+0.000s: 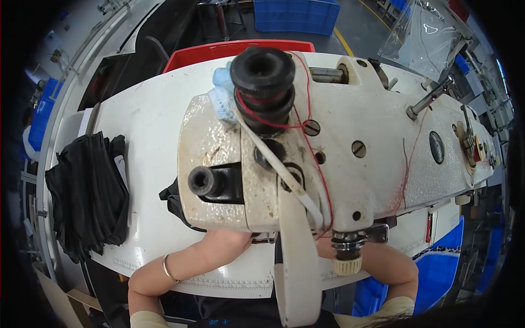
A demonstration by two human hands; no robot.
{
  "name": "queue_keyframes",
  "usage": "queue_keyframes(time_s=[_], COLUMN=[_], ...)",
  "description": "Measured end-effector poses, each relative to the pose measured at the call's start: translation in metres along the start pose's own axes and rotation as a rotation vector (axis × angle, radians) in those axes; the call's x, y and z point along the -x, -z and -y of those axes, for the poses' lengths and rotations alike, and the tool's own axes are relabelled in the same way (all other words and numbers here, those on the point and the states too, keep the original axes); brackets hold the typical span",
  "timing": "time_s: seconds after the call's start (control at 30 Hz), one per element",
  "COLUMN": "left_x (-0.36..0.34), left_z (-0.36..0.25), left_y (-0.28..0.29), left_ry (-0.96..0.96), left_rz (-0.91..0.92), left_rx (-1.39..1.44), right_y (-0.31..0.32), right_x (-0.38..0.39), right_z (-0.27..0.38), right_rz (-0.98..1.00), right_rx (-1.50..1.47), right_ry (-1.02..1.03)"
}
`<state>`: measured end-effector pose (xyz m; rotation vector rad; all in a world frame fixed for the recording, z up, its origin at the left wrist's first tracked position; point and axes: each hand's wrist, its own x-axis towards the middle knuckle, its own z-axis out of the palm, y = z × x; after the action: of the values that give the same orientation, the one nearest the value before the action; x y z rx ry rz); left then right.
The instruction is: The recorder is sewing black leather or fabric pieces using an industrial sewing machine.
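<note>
A large off-white sewing machine (pixel 394 147) fills the middle of the view, with red thread (pixel 320 186) running down its front. My left hand (pixel 227 243) reaches in under the machine's left end; its fingers are hidden behind the machine. On the right, my right hand (pixel 328 247) also goes under the machine, and most of it is covered by the casing and a tension knob (pixel 348 265). A piece of black cloth (pixel 174 201) shows at the machine's left side, close to my left hand. Whether either hand holds it is hidden.
A pile of black cloth pieces (pixel 90 197) lies on the white table (pixel 147 115) at the left. Behind the table stands a red bin (pixel 191 54), with a blue crate (pixel 295 16) farther off. Blue bins (pixel 443 273) sit below the table's right edge.
</note>
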<state>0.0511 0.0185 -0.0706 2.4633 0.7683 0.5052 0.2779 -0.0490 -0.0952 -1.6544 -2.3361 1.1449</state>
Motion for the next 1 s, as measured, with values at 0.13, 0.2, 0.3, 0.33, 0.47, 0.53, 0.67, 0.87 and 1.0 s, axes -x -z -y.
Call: queue_keyframes(time_s=[0.13,0.2,0.3,0.33,0.47,0.53,0.67,0.87,1.0], left_x=[-0.004,-0.010,-0.021,-0.019,-0.009,-0.003,-0.007,-0.005,-0.005], left_z=[0.018,0.034,0.035,0.033,0.028,0.020,0.020,0.022,0.018], left_y=[0.003,0.008,0.008,0.008,-0.009,-0.003,-0.006,-0.009,-0.004], left_ry=[-0.084,-0.099,-0.143,-0.139,-0.259,-0.292,-0.372,-0.361,-0.367], left_rz=[-0.101,-0.181,-0.270,-0.266,-0.256,-0.313,-0.350,-0.323,-0.324], left_rx=[0.009,0.137,0.318,0.320,0.034,-0.044,-0.078,-0.069,-0.106], right_y=[-0.028,-0.028,-0.021,-0.020,-0.017,-0.019,-0.035,-0.043,-0.047], right_x=[-0.014,-0.022,-0.018,-0.020,-0.017,-0.019,-0.027,-0.025,-0.029], right_z=[-0.011,-0.001,0.015,0.018,0.022,0.024,0.015,0.017,0.012], right_rz=[-0.356,-0.501,-0.717,-0.788,-0.867,-0.723,-0.788,-0.794,-0.778], right_rx=[0.124,0.278,0.549,0.628,0.442,0.598,0.583,0.508,0.531], right_ry=[0.320,0.465,0.624,0.688,0.707,0.686,0.704,0.629,0.669])
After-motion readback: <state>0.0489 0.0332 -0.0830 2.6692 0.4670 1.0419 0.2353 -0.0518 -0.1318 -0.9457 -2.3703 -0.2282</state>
